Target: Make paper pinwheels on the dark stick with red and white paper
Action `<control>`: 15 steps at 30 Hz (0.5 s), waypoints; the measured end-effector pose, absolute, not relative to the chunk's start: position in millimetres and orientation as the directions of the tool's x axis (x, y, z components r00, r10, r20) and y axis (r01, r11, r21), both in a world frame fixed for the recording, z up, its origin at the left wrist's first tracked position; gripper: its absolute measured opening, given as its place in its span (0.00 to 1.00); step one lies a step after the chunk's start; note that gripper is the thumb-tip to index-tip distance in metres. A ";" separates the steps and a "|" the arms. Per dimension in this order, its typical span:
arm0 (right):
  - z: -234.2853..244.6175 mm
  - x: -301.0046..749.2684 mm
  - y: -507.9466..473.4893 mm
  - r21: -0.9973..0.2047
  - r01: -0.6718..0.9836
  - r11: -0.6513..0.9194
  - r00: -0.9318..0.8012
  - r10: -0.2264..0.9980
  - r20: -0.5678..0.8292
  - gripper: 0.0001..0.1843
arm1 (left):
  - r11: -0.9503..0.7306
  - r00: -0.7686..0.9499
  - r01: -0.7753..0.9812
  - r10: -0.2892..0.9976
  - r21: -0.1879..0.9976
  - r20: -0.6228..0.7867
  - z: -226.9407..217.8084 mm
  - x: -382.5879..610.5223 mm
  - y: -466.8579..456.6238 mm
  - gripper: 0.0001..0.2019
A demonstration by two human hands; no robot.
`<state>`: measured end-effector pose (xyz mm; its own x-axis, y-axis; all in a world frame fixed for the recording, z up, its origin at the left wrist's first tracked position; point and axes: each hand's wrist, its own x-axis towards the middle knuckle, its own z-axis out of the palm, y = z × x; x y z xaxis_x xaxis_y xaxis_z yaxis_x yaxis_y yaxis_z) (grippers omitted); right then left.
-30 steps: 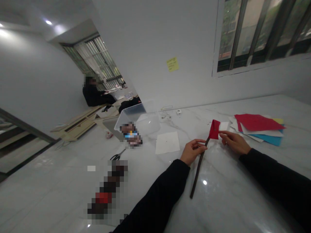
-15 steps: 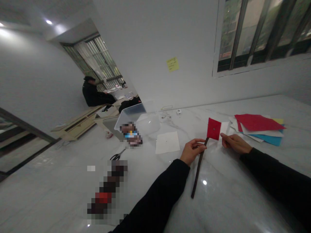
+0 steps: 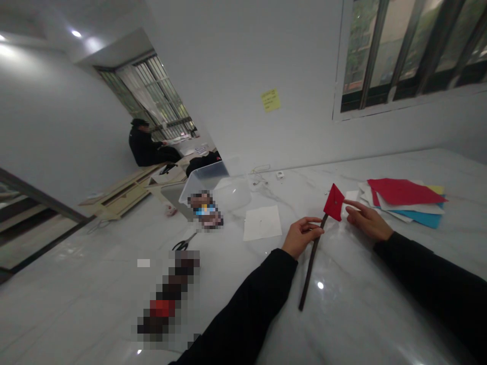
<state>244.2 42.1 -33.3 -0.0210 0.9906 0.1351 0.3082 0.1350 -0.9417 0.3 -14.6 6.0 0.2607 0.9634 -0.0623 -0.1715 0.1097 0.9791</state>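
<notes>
My left hand (image 3: pixel 303 236) is shut on a dark slender stick (image 3: pixel 312 263), which runs from the hand down toward me and up to a red paper square (image 3: pixel 334 203). The square sits on the stick's top end and stands tilted like a diamond. My right hand (image 3: pixel 367 223) is at its right side, with extended fingertips at or very near its right corner. A small white paper piece (image 3: pixel 352 198) lies just behind those fingers.
A stack of red, white, yellow and blue paper sheets (image 3: pixel 403 195) lies on the marble table (image 3: pixel 353 304) at right. Also there are a white sheet (image 3: pixel 262 223), black-handled scissors (image 3: pixel 184 245), a clear plastic box (image 3: pixel 215 190) and pixelated objects (image 3: pixel 167 299). A seated person (image 3: pixel 144 144) is far off.
The red paper has turned on the stick, from an upright square to a diamond. My right hand's fingers have moved toward its corner. My left hand still grips the stick.
</notes>
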 end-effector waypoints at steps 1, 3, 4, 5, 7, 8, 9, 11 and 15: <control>-33.7 244.6 42.8 -0.933 0.333 0.135 -0.060 0.991 0.122 0.40 | 0.111 0.263 -0.173 0.963 0.979 -0.063 5.9 0.3 -14.5 0.25; -34.1 245.1 43.9 -0.909 0.392 0.140 -0.116 0.988 0.103 0.38 | 0.114 0.267 -0.173 0.961 0.978 -0.065 5.6 0.1 -14.3 0.25; -34.3 245.4 44.2 -0.896 0.419 0.149 -0.124 0.987 0.106 0.37 | 0.114 0.269 -0.173 0.961 0.978 -0.065 5.5 0.0 -14.2 0.25; -34.4 245.6 44.4 -0.884 0.439 0.159 -0.134 0.985 0.111 0.36 | 0.114 0.271 -0.173 0.960 0.978 -0.064 5.3 -0.1 -14.1 0.25; -34.8 245.9 44.4 -0.873 0.455 0.176 -0.144 0.982 0.123 0.34 | 0.112 0.273 -0.174 0.960 0.978 -0.061 4.8 -0.2 -13.7 0.25; -34.9 246.1 44.3 -0.875 0.449 0.182 -0.140 0.981 0.132 0.34 | 0.110 0.273 -0.174 0.960 0.979 -0.059 4.5 -0.2 -13.5 0.25; -34.9 246.2 44.1 -0.882 0.434 0.184 -0.135 0.981 0.138 0.35 | 0.107 0.272 -0.174 0.961 0.979 -0.057 4.0 -0.3 -13.3 0.25; -34.0 246.4 43.4 -0.902 0.390 0.182 -0.126 0.982 0.144 0.37 | 0.104 0.276 -0.168 0.960 0.980 -0.055 3.0 -0.4 -12.9 0.25; -28.7 245.2 40.4 -0.923 0.338 0.187 -0.104 0.981 0.161 0.43 | 0.109 0.289 -0.138 0.955 0.984 -0.065 1.3 -0.6 -12.4 0.26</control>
